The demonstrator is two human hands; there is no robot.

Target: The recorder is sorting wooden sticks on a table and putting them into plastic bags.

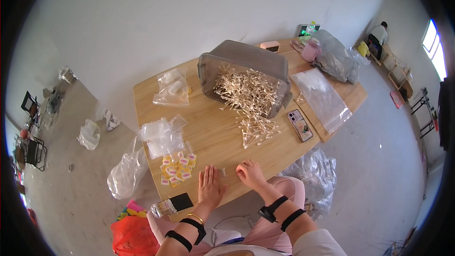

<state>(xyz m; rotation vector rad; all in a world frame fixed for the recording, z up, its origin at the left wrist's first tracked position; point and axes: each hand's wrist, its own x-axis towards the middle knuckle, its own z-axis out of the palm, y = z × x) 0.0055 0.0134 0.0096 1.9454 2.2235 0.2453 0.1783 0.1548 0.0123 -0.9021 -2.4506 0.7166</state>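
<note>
My left hand point(211, 187) lies flat near the front edge of the wooden table, fingers stretched out together. To its right, my right hand point(251, 174) has its fingers curled in against the tabletop; whatever they hold, if anything, is too small to tell. Between the hands lies a small clear piece of plastic point(222, 172). Beyond them a heap of cotton swabs point(251, 95) spills from a grey plastic bin point(237, 52) tipped on its side. Left of my left hand are several small yellow-and-white cards point(177, 168).
Clear plastic bags point(162, 137) lie behind the cards, with another bag point(171, 87) farther back. A phone point(300, 125) and a large clear bag point(322, 99) are at right. A black pad point(181, 202) sits at the front left edge. Another person point(378, 35) is far right.
</note>
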